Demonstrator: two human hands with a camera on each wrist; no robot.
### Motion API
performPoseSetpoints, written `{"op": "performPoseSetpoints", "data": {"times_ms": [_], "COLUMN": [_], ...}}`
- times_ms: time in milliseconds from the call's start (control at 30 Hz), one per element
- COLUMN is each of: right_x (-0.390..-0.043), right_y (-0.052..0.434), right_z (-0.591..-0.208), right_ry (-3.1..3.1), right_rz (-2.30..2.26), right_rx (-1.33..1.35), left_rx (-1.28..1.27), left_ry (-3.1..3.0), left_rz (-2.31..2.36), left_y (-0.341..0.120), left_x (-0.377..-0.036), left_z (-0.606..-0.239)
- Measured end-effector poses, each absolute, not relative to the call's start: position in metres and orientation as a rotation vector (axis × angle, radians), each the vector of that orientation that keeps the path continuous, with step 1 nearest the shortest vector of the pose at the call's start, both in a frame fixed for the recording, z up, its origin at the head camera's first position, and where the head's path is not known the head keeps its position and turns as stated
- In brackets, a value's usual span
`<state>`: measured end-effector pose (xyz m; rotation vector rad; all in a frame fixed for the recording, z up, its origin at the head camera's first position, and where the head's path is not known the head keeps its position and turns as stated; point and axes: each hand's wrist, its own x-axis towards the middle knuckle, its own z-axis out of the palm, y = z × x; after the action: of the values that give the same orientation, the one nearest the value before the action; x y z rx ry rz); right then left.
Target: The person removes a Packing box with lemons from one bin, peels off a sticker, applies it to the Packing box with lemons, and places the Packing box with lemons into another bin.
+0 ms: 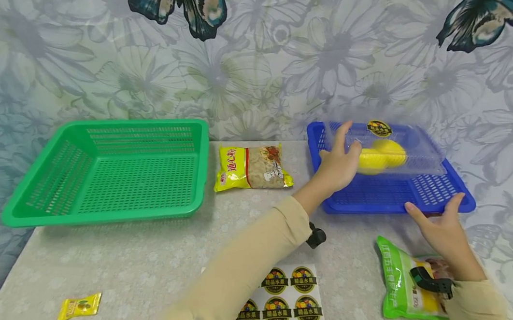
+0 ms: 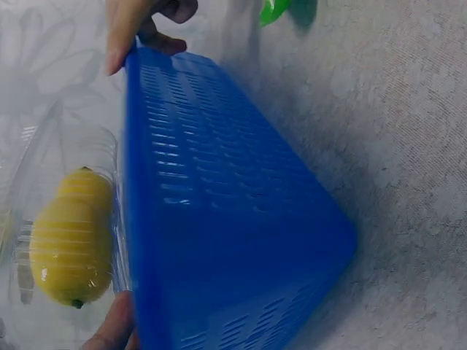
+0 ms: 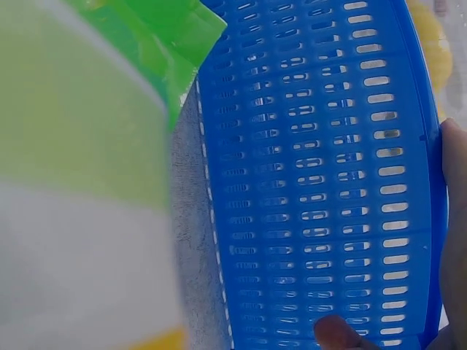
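Observation:
My left hand holds the left end of a clear plastic fruit box with a round black label on top. Yellow lemons show through its wall. The box overlaps the blue basket in the head view, and in the left wrist view it sits at the rim. With my right hand I grip the basket's front rim near its right corner. One fingertip presses against the slotted outer wall in the right wrist view.
A green basket stands at the left, beside a yellow bag of pasta. A green food bag lies under my right wrist. A sheet of round stickers is partly behind my left sleeve. A small yellow packet lies at the front left.

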<state>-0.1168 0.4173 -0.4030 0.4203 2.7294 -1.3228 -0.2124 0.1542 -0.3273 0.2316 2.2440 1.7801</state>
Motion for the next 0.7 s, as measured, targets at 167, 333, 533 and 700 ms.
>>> {"op": "performPoseSetpoints", "data": {"times_ms": [167,333,533,700], "right_x": [-0.116,-0.116,-0.115,-0.115], "right_y": [0.416,0.415,0.416,0.417], "right_z": [-0.404,-0.404,-0.404,-0.406], "right_ry": [2.750,2.772,2.782,2.780], "right_rz": [-1.311,-1.301,-1.300,-1.293], "right_rx": [0.426,0.425,0.412,0.418], "left_rx": [0.221,0.222,0.188,0.130], "left_ry": [2.228,2.213,2.178,2.186], "left_rz": [1.750,1.732,1.743,1.721], "left_y": [0.162,0.171,0.185,0.194], "left_x": [-0.214,-0.214,-0.214,-0.216], "left_z": [-0.335,-0.338,-0.346,-0.355]}}
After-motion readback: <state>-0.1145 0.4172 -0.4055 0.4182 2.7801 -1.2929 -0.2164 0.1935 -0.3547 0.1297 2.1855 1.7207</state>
